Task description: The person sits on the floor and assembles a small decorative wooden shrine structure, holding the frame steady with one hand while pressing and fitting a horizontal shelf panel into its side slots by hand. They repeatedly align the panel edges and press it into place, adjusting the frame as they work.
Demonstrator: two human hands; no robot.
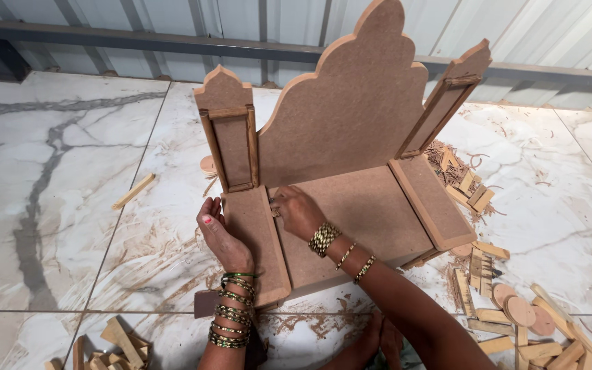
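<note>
A brown fibreboard shrine-like frame stands on the marble floor, with a scalloped back panel, two upright side panels and a stepped base. My left hand presses flat against the outer side of the left base block. My right hand rests on the inner edge of that same block, fingers curled at the corner where it meets the centre base board. Whether the fingers pinch something small is hidden. Both wrists carry several bangles.
Loose wooden strips and round discs lie scattered at the right. A single strip lies left of the frame, and more offcuts pile at the bottom left. Wood shavings litter the floor. A corrugated metal wall runs behind.
</note>
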